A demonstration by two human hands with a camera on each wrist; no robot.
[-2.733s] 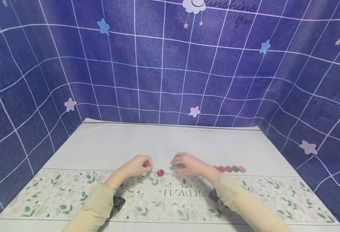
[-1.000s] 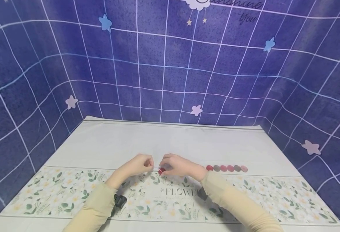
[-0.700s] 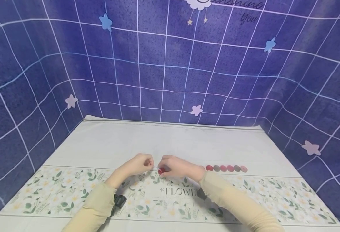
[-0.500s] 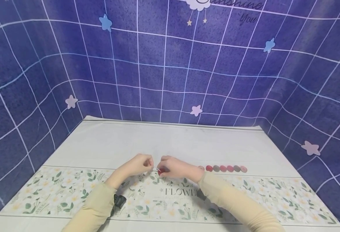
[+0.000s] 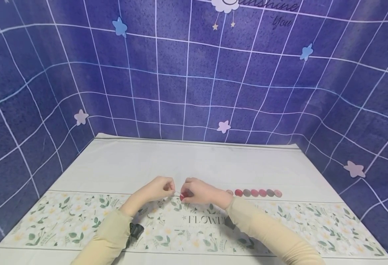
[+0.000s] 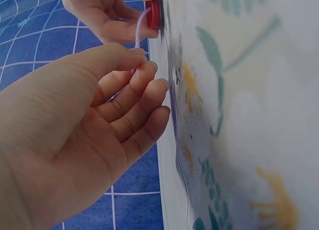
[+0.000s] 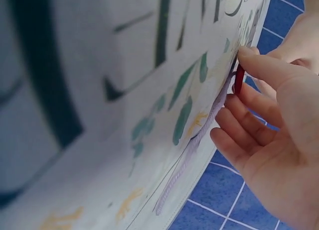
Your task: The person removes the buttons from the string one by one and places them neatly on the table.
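Observation:
My left hand (image 5: 157,188) pinches a thin lilac cord (image 6: 139,30) between thumb and index finger, close above the cloth. Just to its right, my right hand (image 5: 198,191) holds a red button (image 7: 239,79) by its edges between thumb and fingers. The button stands on edge in both wrist views. From the left fingertips the cord arches over to the button's face, in the left wrist view. On the button's other side, a length of cord lies along the cloth in the right wrist view. The button's holes are hidden.
A row of several round buttons (image 5: 254,193), in red, pink and grey-brown, lies right of my right wrist. The white tablecloth (image 5: 194,158) carries a printed flower band. Behind the table hangs a blue gridded curtain (image 5: 167,88) with stars.
My right hand has moved left from the trailing cord to the red button and now grips it. The button, flat-looking before, has tilted onto its edge. My left hand has hardly moved.

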